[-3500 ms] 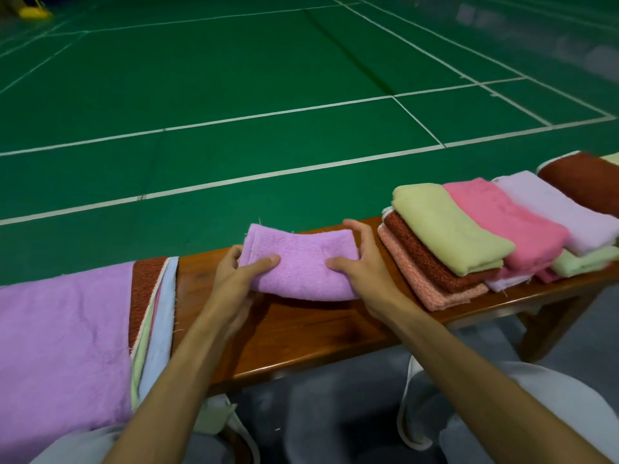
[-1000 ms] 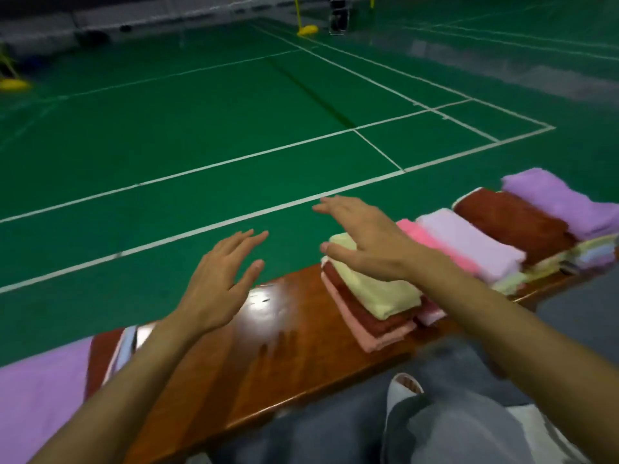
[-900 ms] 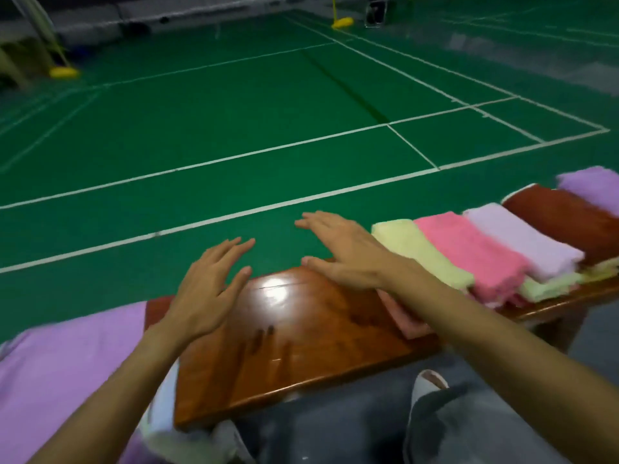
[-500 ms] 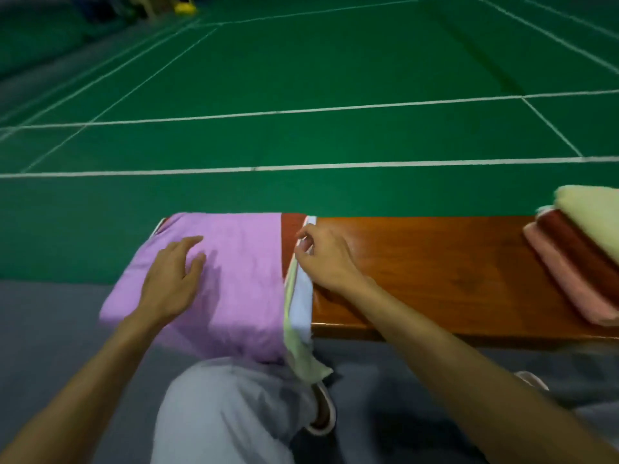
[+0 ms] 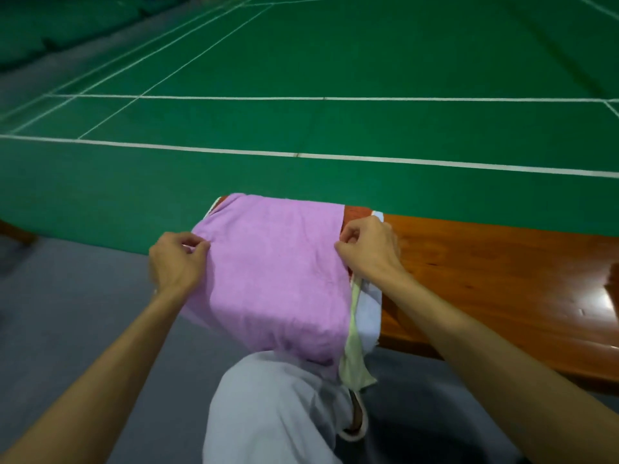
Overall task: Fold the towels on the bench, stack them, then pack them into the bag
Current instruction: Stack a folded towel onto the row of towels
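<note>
Both side edges of the purple towel [image 5: 274, 279] are now pinched: left hand [image 5: 177, 259] on one (before, it lay flat), right hand [image 5: 368, 249] on the other, fingers curled. The towel lies on the pile [image 5: 368, 313] at the end of the bench [image 5: 485, 262].

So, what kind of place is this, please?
Probably an indoor sports hall, likely a badminton court: a green court floor with white lines, and a wooden bench beside it, where a purple towel lies.
</note>
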A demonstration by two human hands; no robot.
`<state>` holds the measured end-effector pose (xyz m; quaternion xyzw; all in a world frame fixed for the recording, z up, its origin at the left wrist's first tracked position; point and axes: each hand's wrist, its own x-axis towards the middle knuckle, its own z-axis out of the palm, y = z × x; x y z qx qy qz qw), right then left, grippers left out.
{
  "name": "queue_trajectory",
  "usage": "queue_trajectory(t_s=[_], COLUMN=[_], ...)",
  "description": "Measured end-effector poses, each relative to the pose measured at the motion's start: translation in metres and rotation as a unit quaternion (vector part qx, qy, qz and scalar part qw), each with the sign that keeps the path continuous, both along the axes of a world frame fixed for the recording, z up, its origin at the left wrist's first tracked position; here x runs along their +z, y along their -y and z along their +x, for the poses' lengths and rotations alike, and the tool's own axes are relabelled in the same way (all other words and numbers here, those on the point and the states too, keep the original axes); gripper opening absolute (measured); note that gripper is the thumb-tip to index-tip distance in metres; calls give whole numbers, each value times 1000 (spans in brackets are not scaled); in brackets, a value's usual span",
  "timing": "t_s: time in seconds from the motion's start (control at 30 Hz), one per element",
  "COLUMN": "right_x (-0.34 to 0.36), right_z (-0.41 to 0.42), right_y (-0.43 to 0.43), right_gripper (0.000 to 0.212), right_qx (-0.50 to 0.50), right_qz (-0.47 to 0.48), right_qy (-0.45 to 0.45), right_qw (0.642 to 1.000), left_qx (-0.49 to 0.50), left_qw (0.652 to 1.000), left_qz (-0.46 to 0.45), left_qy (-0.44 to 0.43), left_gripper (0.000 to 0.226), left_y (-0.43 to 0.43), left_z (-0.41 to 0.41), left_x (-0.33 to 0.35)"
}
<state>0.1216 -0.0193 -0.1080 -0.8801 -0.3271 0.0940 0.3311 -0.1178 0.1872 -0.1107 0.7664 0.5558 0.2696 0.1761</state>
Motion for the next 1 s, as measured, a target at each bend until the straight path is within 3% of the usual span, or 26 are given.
queue_trajectory(t_s=[0.07, 0.13, 0.23, 0.37, 0.43, 0.57, 0.77, 0.87, 0.93, 1.0], right_x=[5, 15, 37, 65, 77, 78, 50, 27, 17, 5], right_z=[1, 2, 2, 32, 60, 121, 165, 178, 188, 199], right_y=[6, 9, 20, 59, 87, 159, 247, 267, 272, 275], right_gripper=[8, 16, 24, 27, 31, 33, 26, 40, 33, 19], right_qx=[23, 53, 22, 2, -21, -109, -225, -255, -270, -278], right_qz=[59, 152, 283, 408, 442, 422, 312, 249, 179, 131], right_qy=[10, -118, -444, -541, -541, -532, -486, -367, -212, -129], right_qw=[998, 980, 850, 736, 715, 726, 785, 859, 922, 943], left_qx=[-3, -27, -83, -130, -165, -243, -308, -344, -376, -398], left_qw=[999, 999, 996, 989, 981, 964, 947, 939, 922, 904], left_qz=[29, 36, 4, -16, -9, -14, -49, 20, 81, 117], left_qy=[21, 26, 21, 70, 97, 106, 76, 8, -38, -103], left_gripper=[12, 13, 12, 13, 12, 10, 9, 11, 25, 44], left_y=[6, 15, 29, 49, 66, 126, 203, 230, 239, 243], left_z=[1, 7, 25, 69, 99, 161, 232, 243, 238, 237], left_x=[10, 27, 55, 87, 94, 82, 8, -27, -36, -41])
